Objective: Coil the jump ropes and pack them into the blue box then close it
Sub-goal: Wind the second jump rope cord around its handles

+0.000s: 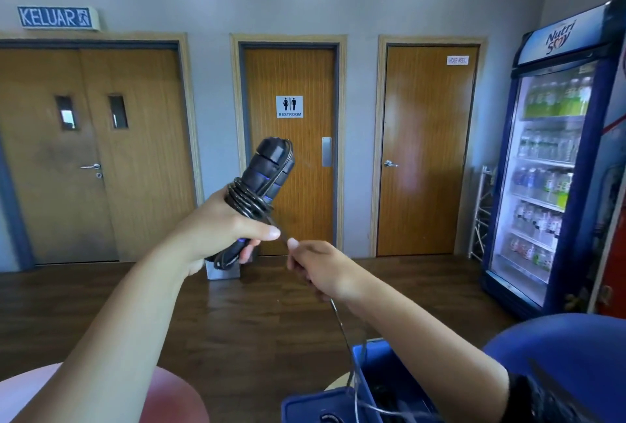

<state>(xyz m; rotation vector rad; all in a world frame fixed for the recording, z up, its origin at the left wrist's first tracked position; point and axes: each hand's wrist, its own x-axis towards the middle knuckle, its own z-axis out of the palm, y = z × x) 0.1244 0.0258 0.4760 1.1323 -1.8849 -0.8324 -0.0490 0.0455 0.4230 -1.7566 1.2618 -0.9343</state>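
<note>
Three wooden doors on far wall, exit sign upper left, drinks fridge right.

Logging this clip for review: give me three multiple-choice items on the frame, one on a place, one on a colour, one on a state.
1. Where is the blue box?
A. low, beneath the right hand
B. against the restroom door
C. on top of the drinks fridge

2. What colour are the accent rings on the jump rope handles?
A. red
B. blue
C. yellow

3. What state is the rope cord in?
A. fully coiled
B. partly wound, the rest trailing to the box
C. not wound at all

Answers: 1 A, it sits at the bottom edge below the right hand. 2 B, blue bands show. 3 B, loops sit by the left hand while a length hangs down.
</note>
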